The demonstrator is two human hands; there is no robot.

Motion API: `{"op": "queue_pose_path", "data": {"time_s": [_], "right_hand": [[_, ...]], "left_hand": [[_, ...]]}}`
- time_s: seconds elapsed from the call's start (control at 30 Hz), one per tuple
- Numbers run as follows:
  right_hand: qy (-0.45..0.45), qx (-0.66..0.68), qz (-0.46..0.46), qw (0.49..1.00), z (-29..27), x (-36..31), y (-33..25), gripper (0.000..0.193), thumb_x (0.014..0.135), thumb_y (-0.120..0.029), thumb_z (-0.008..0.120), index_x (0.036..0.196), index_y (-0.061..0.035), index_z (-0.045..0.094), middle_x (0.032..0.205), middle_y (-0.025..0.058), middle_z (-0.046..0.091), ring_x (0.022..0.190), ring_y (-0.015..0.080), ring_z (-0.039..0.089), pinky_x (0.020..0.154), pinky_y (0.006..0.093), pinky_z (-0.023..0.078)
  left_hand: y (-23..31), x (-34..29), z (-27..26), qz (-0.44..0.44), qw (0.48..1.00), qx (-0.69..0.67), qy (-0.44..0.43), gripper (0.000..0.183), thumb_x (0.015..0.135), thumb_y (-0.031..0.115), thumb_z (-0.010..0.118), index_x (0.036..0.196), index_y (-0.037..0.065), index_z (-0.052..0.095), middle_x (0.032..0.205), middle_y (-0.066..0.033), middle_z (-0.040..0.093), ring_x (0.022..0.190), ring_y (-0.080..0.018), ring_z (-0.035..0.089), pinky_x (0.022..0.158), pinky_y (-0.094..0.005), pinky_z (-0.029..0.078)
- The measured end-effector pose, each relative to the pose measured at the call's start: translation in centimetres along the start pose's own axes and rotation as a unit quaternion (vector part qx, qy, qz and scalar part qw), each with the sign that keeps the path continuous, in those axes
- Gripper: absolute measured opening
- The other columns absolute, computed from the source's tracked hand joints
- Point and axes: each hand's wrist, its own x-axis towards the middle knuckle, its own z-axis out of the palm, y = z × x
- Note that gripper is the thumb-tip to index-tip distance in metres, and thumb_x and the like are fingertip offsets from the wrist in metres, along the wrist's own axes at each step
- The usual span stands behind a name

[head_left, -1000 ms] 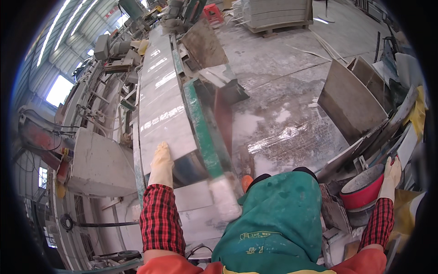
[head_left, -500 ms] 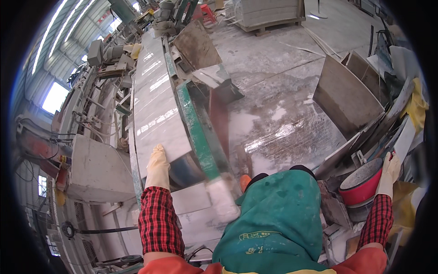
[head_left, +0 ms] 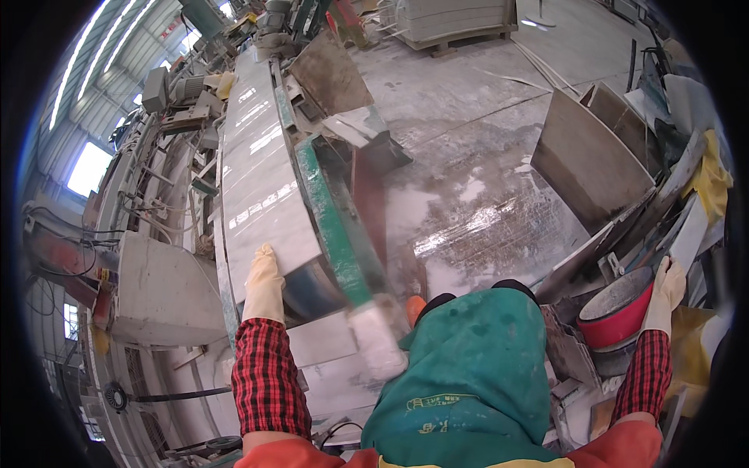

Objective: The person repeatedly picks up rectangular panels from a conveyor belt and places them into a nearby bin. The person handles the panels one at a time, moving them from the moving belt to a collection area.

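My left hand, in a pale rubber glove, lies with its fingers stretched forward on the near end of a shiny white stone slab. The slab lies lengthwise on a long machine bed. To my right, my other gloved hand is closed with its fingers curled, beside the rim of a red bucket with a grey inside. Its fingertips meet the lower end of a pale flat strip; whether they grip it or something smaller is hidden.
A green rail runs along the bed's right side, ending in a white wrapped bundle. Brown boards lean at the right. Behind, a stack of slabs stands on a pallet. A stone-coloured block stands left of the bed.
The view has shifted slightly, moving most things a little left in the picture. Both hands keep nearly the same places, the left on the slab and the right beside the bucket.
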Motion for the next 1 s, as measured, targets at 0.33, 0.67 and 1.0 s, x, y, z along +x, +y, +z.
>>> {"op": "queue_pose_path", "data": {"time_s": [0.33,0.67,1.0], "right_hand": [[-0.001,0.034,0.012,0.999,0.4,0.6,0.7,0.042,0.098,-0.043,0.046,0.102,-0.0074,0.068,0.103,0.0215,0.068,0.095,0.0423,0.064,0.082,0.0524,0.050],[0.093,0.002,-0.047,0.995,-0.7,-0.6,1.0,0.042,0.099,-0.039,0.049,0.116,-0.0048,0.066,0.114,0.0191,0.066,0.104,0.0396,0.062,0.091,0.0471,0.049],[0.054,0.013,-0.069,0.996,5.8,1.1,4.4,0.050,0.100,-0.040,0.047,0.133,-0.0038,0.056,0.130,0.0200,0.060,0.121,0.0387,0.056,0.105,0.0431,0.043]], "left_hand": [[-0.4,-0.2,0.1,0.075,0.990,0.109,0.045,0.098,0.071,-0.001,0.075,0.154,0.009,0.025,0.155,-0.0167,0.035,0.141,-0.0314,0.040,0.117,-0.0354,0.035],[-0.1,0.9,1.5,0.147,0.948,0.272,0.073,0.103,0.066,-0.004,0.080,0.153,0.011,0.027,0.157,-0.0159,0.033,0.138,-0.0302,0.043,0.114,-0.0351,0.039],[1.5,-1.0,0.3,0.116,0.960,0.250,0.056,0.102,0.066,-0.003,0.080,0.153,0.011,0.028,0.148,-0.0165,0.043,0.130,-0.0334,0.050,0.105,-0.0398,0.047]]}}
